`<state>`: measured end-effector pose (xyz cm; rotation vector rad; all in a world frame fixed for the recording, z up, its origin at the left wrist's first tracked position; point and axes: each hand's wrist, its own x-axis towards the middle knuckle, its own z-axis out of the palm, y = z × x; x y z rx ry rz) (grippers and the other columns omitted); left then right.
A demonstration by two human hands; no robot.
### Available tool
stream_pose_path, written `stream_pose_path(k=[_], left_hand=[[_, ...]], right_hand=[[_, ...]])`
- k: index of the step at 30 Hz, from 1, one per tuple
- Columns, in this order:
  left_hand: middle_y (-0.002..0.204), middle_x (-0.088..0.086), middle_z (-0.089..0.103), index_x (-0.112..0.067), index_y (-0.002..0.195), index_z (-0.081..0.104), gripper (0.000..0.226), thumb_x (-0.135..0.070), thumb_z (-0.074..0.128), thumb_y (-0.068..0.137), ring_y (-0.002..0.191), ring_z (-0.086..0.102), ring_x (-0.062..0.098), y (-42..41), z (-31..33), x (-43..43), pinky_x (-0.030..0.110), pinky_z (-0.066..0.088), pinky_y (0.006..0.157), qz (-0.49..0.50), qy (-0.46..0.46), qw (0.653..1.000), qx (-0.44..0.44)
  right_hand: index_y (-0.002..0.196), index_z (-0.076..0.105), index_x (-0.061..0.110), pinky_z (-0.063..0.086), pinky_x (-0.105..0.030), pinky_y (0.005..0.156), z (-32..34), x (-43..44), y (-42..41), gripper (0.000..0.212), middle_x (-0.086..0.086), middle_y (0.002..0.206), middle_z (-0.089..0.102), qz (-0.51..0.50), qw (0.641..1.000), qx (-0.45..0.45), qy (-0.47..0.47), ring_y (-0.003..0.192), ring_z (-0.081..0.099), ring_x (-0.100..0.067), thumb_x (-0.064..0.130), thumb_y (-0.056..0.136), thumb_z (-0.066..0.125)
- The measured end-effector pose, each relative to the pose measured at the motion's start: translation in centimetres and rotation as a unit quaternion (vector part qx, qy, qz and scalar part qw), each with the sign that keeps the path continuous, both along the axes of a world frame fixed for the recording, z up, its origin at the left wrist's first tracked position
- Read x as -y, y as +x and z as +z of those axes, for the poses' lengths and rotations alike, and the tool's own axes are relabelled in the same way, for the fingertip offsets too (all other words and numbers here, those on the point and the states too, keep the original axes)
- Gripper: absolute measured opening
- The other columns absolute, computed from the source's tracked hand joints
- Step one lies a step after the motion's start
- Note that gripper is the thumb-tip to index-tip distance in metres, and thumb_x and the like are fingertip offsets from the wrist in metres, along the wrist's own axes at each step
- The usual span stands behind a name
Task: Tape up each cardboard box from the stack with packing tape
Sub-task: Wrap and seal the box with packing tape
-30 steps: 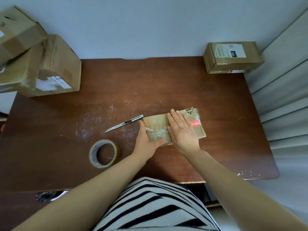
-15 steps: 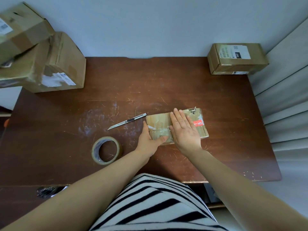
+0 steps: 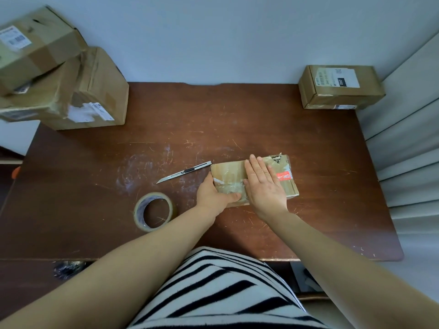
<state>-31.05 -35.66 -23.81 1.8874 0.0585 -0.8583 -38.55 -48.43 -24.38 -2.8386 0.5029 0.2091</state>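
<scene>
Small flat brown cardboard box [image 3: 228,171] judged light, stiff; left hand [image 3: 211,198] clasps its end, right hand [image 3: 264,187] presses straight-fingered on top; grip by ends.

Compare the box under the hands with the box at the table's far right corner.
The handled box looks smaller and flatter than the corner box. The handled box bears a red sticker; the corner box a white label. The left hand grips and the right hand presses the handled box; the corner box sits untouched. Both are brown cardboard.
</scene>
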Motion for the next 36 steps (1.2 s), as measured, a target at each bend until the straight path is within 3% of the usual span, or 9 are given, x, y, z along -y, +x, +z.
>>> stream_pose_path(k=[3, 7, 10, 14, 19, 22, 25, 29, 36], left_hand=[[0.108, -0.001, 0.066, -0.019, 0.119, 0.059, 0.071, -0.01, 0.091, 0.057, 0.102, 0.063, 0.018, 0.5, 0.2, 0.0, 0.037, 0.056, 0.086, -0.004, 0.013, 1.0, -0.022], [0.104, 0.0, 0.067, -0.012, 0.122, 0.059, 0.06, 0.001, 0.083, 0.068, 0.089, 0.064, 0.01, 1.1, 0.6, -0.6, 0.016, 0.054, 0.06, -0.02, -0.014, 0.998, -0.058], [0.102, -0.001, 0.066, -0.012, 0.121, 0.059, 0.055, 0.002, 0.08, 0.071, 0.084, 0.061, 0.006, 1.2, 0.7, -0.8, 0.011, 0.05, 0.053, -0.031, -0.017, 0.998, -0.053], [0.108, 0.001, 0.068, -0.014, 0.121, 0.06, 0.058, -0.003, 0.083, 0.069, 0.095, 0.064, 0.015, 1.2, 0.2, -0.6, 0.024, 0.055, 0.071, -0.032, -0.003, 0.999, -0.037], [0.113, 0.001, 0.065, -0.014, 0.126, 0.055, 0.062, -0.007, 0.082, 0.072, 0.1, 0.063, 0.015, 1.6, -0.2, -0.7, 0.019, 0.053, 0.068, -0.048, -0.011, 0.998, -0.05], [0.131, 0.004, 0.057, -0.013, 0.143, 0.037, 0.087, -0.012, 0.084, 0.07, 0.113, 0.058, 0.02, 1.6, -0.3, -0.6, 0.031, 0.055, 0.086, -0.049, 0.011, 0.997, -0.05], [0.154, -0.001, 0.028, -0.014, 0.154, 0.009, 0.105, -0.013, 0.079, 0.076, 0.137, 0.037, 0.023, 1.6, 1.0, 0.2, 0.029, 0.033, 0.109, -0.056, 0.035, 0.998, 0.021], [0.161, -0.001, -0.009, -0.014, 0.154, -0.001, 0.101, -0.026, 0.071, 0.083, 0.148, -0.007, 0.019, 0.9, 3.1, 1.7, 0.035, 0.0, 0.119, -0.206, 0.109, 0.925, 0.301], [0.158, 0.006, -0.023, -0.008, 0.151, -0.014, 0.127, -0.056, 0.074, 0.073, 0.145, -0.022, 0.019, 0.5, 3.0, 5.5, 0.03, -0.015, 0.112, -0.466, 0.155, 0.797, 0.351]], right_hand=[[0.152, 0.002, 0.015, -0.016, -0.024, 0.114, -0.1, 0.2, 0.0, 0.055, 0.001, 0.16, -0.006, 0.008, 1.0, 0.001, 0.003, 0.137, -0.02, -0.003, 0.038, 0.103, 0.008], [0.152, 0.002, 0.015, -0.016, -0.024, 0.113, -0.3, 0.1, -0.1, 0.072, 0.002, 0.16, -0.005, 0.013, 1.0, 0.011, 0.0, 0.138, -0.02, -0.003, 0.047, 0.089, -0.01], [0.152, 0.0, 0.015, -0.017, -0.024, 0.113, -0.1, 0.1, -0.1, 0.058, 0.002, 0.16, -0.007, 0.009, 1.0, 0.004, -0.005, 0.137, -0.021, -0.002, 0.042, 0.101, 0.004], [0.152, 0.001, 0.015, -0.017, -0.024, 0.113, 0.1, -0.1, -0.1, 0.053, 0.001, 0.16, -0.007, 0.007, 1.0, 0.011, 0.002, 0.137, -0.02, -0.003, 0.035, 0.104, 0.014], [0.153, 0.004, 0.015, -0.015, -0.025, 0.114, -0.1, 0.0, 0.0, 0.054, 0.001, 0.16, -0.004, 0.009, 1.0, 0.02, 0.021, 0.142, -0.017, -0.006, 0.036, 0.104, 0.014], [0.148, 0.032, 0.011, 0.004, -0.031, 0.12, 0.8, 0.4, 0.0, 0.045, -0.004, 0.157, 0.023, -0.027, 0.987, 0.113, 0.107, 0.147, 0.012, -0.017, 0.023, 0.104, 0.029], [0.131, 0.056, 0.009, 0.022, -0.033, 0.108, 2.5, 2.4, -0.1, 0.048, -0.008, 0.14, 0.049, -0.113, 0.958, 0.241, 0.111, 0.133, 0.038, -0.025, -0.004, 0.088, 0.04], [0.133, 0.053, 0.012, 0.033, -0.031, 0.108, 3.6, 6.4, 0.8, 0.046, -0.007, 0.138, 0.046, -0.237, 0.934, 0.202, 0.176, 0.129, 0.04, -0.022, -0.003, 0.09, 0.046], [0.12, 0.062, 0.016, 0.047, -0.025, 0.091, 3.1, 8.6, 0.9, 0.032, 0.0, 0.122, 0.056, -0.236, 0.932, 0.124, 0.244, 0.104, 0.054, -0.008, 0.007, 0.09, 0.057]])
